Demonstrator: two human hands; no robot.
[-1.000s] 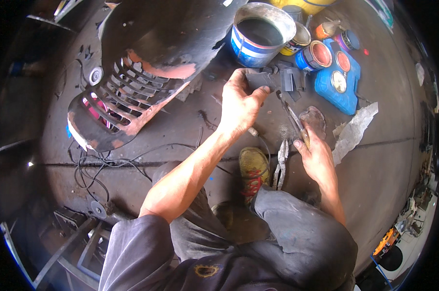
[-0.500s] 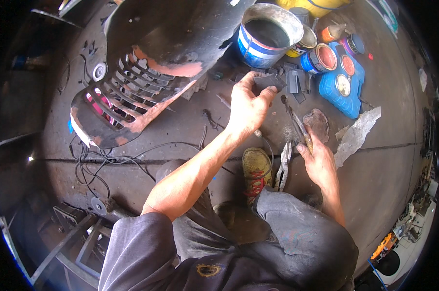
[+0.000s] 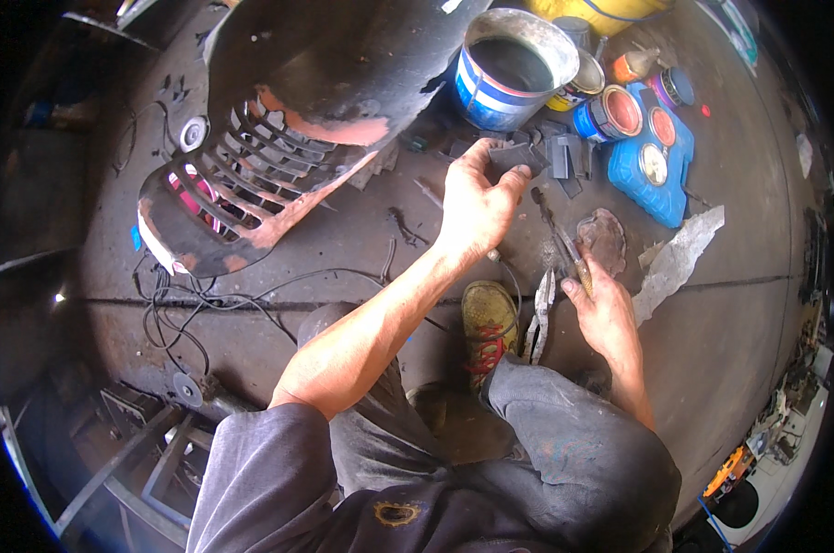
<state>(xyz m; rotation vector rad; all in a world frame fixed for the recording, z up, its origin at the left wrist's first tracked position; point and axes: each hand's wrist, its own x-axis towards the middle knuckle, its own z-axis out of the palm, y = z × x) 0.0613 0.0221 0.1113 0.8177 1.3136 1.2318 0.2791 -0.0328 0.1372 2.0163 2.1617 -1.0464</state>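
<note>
My left hand (image 3: 479, 205) is closed on a thin, dark grey flat piece (image 3: 511, 158), pinched between thumb and fingers. Whether it is plastic or sandpaper I cannot tell. Lower and to the right, my right hand (image 3: 609, 309) grips a slim metal tool (image 3: 564, 241) with a dark tip and a brownish handle; its tip points up toward the left hand. Pliers (image 3: 539, 318) lie on the floor between my shoe and the right hand. More dark flat pieces (image 3: 564, 158) are scattered just beyond the left hand. A cracked, sanded bumper (image 3: 278, 184) with a slatted grille rests at the left.
A blue-and-white bucket (image 3: 504, 78) stands at the back. Open tins (image 3: 617, 112) and a blue case (image 3: 640, 175) are to its right. A torn paper sheet (image 3: 682, 263) lies at right, beside a brownish lump (image 3: 601, 238). Black cable (image 3: 242, 297) trails across the floor.
The view has shifted very slightly. Both hands keep their holds, and the left hand with its flat piece sits almost where it was.
</note>
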